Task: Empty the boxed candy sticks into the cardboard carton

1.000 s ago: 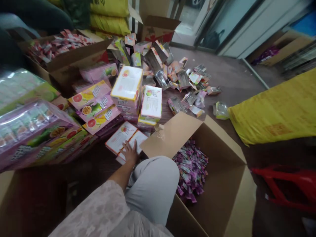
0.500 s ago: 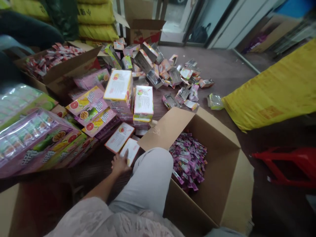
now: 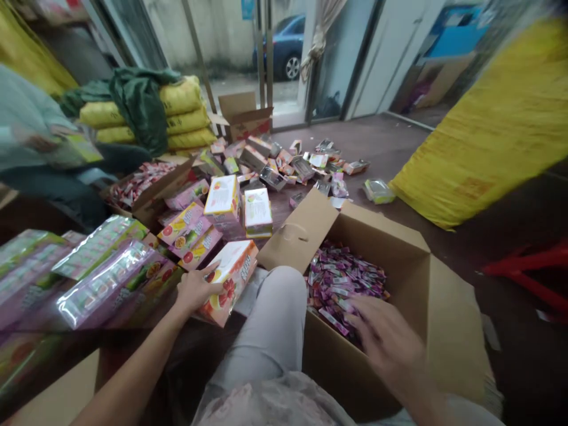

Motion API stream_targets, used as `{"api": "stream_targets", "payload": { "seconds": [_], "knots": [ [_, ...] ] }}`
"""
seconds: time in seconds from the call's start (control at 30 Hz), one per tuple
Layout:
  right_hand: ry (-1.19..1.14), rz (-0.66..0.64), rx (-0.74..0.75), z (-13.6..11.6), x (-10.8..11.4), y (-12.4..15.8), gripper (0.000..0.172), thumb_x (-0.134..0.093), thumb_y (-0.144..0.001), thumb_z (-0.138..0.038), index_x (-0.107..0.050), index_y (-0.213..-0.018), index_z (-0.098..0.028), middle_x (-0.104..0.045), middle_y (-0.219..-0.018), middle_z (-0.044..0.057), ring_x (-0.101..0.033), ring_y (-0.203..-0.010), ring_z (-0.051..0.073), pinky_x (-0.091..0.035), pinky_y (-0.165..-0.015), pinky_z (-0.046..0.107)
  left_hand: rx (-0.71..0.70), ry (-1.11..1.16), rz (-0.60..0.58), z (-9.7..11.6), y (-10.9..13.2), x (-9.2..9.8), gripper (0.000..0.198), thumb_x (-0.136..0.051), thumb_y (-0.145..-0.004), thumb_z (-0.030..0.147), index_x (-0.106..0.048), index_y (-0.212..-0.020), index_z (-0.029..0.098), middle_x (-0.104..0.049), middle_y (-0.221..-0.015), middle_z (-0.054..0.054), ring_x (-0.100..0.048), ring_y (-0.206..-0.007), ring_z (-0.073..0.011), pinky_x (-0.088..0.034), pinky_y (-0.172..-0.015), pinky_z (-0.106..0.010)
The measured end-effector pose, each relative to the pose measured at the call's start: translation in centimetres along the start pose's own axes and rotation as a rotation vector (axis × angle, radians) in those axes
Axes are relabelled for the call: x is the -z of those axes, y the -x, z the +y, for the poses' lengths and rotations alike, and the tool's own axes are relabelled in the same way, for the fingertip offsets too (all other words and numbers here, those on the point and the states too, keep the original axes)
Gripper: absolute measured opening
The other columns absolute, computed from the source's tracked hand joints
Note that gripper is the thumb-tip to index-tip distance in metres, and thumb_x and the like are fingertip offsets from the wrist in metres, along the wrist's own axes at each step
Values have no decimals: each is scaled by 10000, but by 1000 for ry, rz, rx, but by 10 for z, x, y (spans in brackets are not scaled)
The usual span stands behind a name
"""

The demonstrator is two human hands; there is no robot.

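My left hand [image 3: 193, 289] grips a pink and white fruit-printed box [image 3: 231, 278], lifted and tilted just left of my knee. My right hand [image 3: 385, 337] hovers, blurred, fingers spread, over the near side of an open cardboard carton [image 3: 417, 260] filled with several purple sachets [image 3: 344, 278]. Nothing shows in the right hand.
Stacks of pink fruit boxes [image 3: 189, 228] and shrink-wrapped packs [image 3: 102, 278] lie on the left. Opened small boxes [image 3: 284, 163] litter the floor ahead. Another carton of red sachets [image 3: 139, 183] sits by a seated person [image 3: 31, 142]. Yellow sacks [image 3: 492, 130] lie right, a red stool [image 3: 528, 269] beside them.
My left hand has picked one flat box off the floor and raised it. My right hand has come into view over the carton. The camera has tilted upward.
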State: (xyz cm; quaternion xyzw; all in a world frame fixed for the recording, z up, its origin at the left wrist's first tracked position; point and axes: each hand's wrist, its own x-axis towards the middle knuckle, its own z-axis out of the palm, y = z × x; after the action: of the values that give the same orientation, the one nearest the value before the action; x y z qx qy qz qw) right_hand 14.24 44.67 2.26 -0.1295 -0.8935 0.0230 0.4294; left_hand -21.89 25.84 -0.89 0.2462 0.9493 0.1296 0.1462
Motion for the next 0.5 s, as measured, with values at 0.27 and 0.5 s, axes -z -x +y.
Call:
{"api": "stream_targets", "payload": {
  "seconds": [0.27, 0.5],
  "knots": [
    [-239, -44, 151, -55, -50, -73, 188, -504, -1029, -262, -618, -1102, -132, -711, -1025, 121, -639, -968, 227, -559, -853, 365, 24, 58, 247, 22, 18, 78, 826, -655, -683, 576, -655, -1388, 144, -672, -1294, -231, -529, -1278, -514, -426, -1031, -599],
    [48, -214, 395, -51, -35, -80, 210, -516, -1013, -240, -615, -1142, -107, -671, -1100, 131, -575, -1094, 247, -477, -951, 386, -373, 871, -471, 103, 63, 64, 851, -810, -463, 308, -719, -1300, 183, -780, -1077, -68, -697, -1018, -362, -566, -869, -413]
  ]
}}
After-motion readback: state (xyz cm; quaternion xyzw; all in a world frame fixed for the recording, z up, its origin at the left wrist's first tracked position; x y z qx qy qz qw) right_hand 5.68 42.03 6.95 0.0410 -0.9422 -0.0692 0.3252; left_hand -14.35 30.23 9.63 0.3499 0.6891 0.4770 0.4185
